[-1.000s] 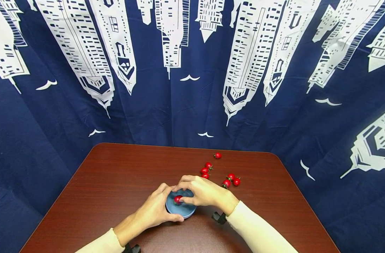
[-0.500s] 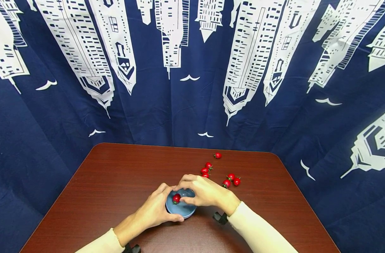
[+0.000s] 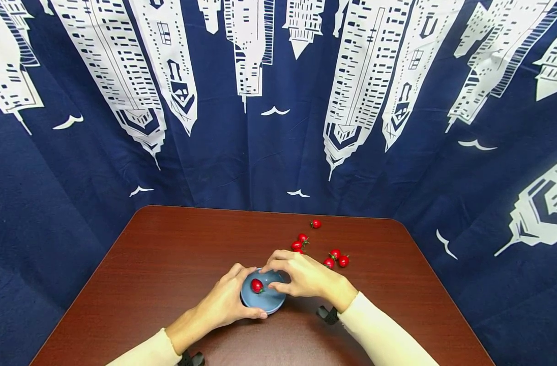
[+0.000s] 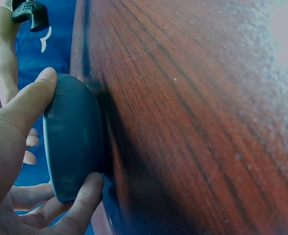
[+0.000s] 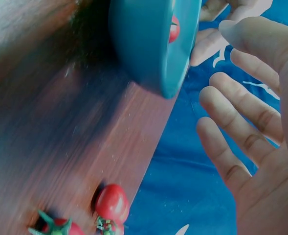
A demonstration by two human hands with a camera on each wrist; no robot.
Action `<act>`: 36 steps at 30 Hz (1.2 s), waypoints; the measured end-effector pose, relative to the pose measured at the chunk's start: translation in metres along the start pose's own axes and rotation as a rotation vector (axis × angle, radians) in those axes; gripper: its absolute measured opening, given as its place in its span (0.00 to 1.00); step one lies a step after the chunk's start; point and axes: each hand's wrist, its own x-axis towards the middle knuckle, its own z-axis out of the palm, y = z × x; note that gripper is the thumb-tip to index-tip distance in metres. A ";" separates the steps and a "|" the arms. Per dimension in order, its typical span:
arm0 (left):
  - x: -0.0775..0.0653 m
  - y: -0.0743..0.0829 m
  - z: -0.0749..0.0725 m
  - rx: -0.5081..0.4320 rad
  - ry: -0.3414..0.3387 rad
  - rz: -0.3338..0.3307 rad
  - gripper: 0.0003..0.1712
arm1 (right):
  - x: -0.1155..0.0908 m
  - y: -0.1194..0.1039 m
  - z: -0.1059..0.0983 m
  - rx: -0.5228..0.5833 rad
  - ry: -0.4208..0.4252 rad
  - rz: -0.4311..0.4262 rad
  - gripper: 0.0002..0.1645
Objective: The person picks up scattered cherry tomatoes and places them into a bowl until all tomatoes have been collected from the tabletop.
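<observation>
A small blue bowl (image 3: 271, 301) stands on the table, and my left hand (image 3: 223, 300) grips its left side, thumb at the near rim and fingers at the far one. Inside it lies one red cherry tomato (image 3: 257, 285) with a green stem. The left wrist view shows the outer wall of the bowl (image 4: 75, 137) between thumb and fingers. My right hand (image 3: 303, 274) hovers over the bowl's right rim, fingers loosely bent and spread from the thumb, holding nothing. In the right wrist view its fingers (image 5: 222, 147) are apart from the bowl (image 5: 139, 49).
Several more cherry tomatoes lie beyond my right hand: a cluster (image 3: 296, 245), another group (image 3: 335, 253), and a single tomato (image 3: 316, 223) near the far edge. The brown table (image 3: 177, 244) meets a dark blue curtain (image 3: 241, 168) printed with white buildings.
The cherry tomato, earlier at my right fingertips, now lies free in the bowl. My right hand has drawn slightly away to the right. The left hand keeps its grip on the bowl.
</observation>
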 end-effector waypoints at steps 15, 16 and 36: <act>0.000 0.005 0.004 -0.016 0.028 0.007 0.62 | -0.040 0.022 -0.016 -0.010 0.083 0.049 0.22; 0.000 0.005 0.005 -0.019 0.029 0.004 0.62 | -0.043 0.024 -0.017 -0.011 0.086 0.056 0.22; -0.001 0.001 -0.007 -0.007 -0.013 0.016 0.62 | -0.090 0.072 -0.021 -0.031 0.041 0.240 0.30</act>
